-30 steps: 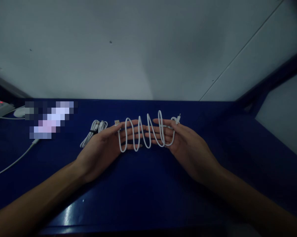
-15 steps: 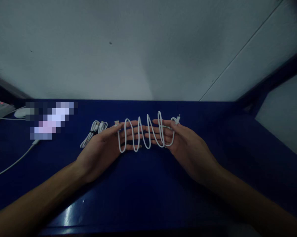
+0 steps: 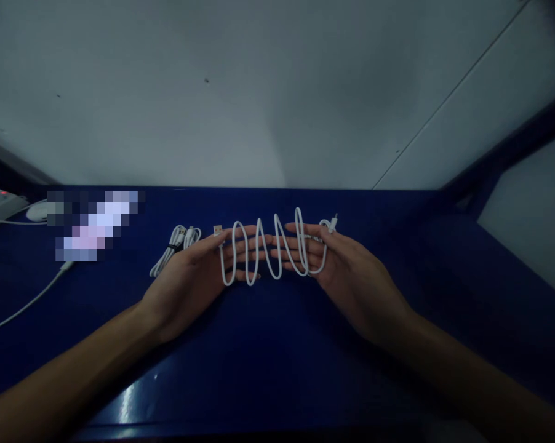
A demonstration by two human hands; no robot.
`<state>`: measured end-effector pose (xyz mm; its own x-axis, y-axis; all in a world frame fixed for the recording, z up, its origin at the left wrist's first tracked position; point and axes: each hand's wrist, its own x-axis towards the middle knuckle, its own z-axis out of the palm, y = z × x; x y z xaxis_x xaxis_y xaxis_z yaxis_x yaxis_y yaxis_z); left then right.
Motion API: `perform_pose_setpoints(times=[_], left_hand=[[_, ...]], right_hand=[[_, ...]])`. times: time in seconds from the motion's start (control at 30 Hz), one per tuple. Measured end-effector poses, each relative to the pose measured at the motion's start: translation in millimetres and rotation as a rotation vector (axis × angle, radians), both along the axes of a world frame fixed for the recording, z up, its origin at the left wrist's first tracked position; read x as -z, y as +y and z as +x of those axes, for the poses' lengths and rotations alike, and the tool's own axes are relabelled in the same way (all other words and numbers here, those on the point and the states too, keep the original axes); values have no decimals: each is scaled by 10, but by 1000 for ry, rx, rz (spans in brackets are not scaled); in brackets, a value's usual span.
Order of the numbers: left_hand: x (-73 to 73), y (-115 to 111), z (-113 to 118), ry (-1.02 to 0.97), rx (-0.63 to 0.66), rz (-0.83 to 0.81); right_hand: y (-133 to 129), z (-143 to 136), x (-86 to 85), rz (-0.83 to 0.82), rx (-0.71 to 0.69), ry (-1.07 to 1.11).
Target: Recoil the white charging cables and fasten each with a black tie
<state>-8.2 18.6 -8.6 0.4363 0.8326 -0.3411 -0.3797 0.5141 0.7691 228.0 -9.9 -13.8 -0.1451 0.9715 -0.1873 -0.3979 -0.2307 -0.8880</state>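
Note:
A white USB cable (image 3: 277, 275) stretches in several loose coils between my two hands. My left hand (image 3: 189, 277) pinches its USB-A plug end under the thumb, with the other fingers extended behind the coils. At the opposite end, my right hand (image 3: 346, 264) holds the small-plug end between thumb and palm, its fingers reaching inward. The fingertips of both hands come close together behind the coils. Just beyond my left hand lies a bundled white cable (image 3: 169, 252) with a black tie, partly covered by that hand.
Everything rests on a blue table (image 3: 277, 369) against a pale wall (image 3: 259, 92). To the left are a blurred-out lit object (image 3: 97, 224) with a white cord (image 3: 32, 306) attached, and a white rounded object (image 3: 37, 211). A blue frame edge (image 3: 503, 151) rises at right.
Almost nothing differs. One middle coil of the cable has shifted slightly left, and the fingers of my left hand have moved very little.

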Motion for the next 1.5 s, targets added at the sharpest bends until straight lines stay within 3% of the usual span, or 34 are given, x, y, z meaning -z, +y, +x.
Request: perform_pose_setpoints(times=[0.67, 1.07, 1.5], left_hand=[[-46, 9, 43, 30, -103, -57], [7, 17, -9, -34, -66, 0], [-12, 29, -11, -62, -160, 7]], right_hand=[[-13, -18, -29, -9, 34, 5], [-18, -32, -55, -39, 54, 3], [-26, 29, -5, -31, 47, 9]])
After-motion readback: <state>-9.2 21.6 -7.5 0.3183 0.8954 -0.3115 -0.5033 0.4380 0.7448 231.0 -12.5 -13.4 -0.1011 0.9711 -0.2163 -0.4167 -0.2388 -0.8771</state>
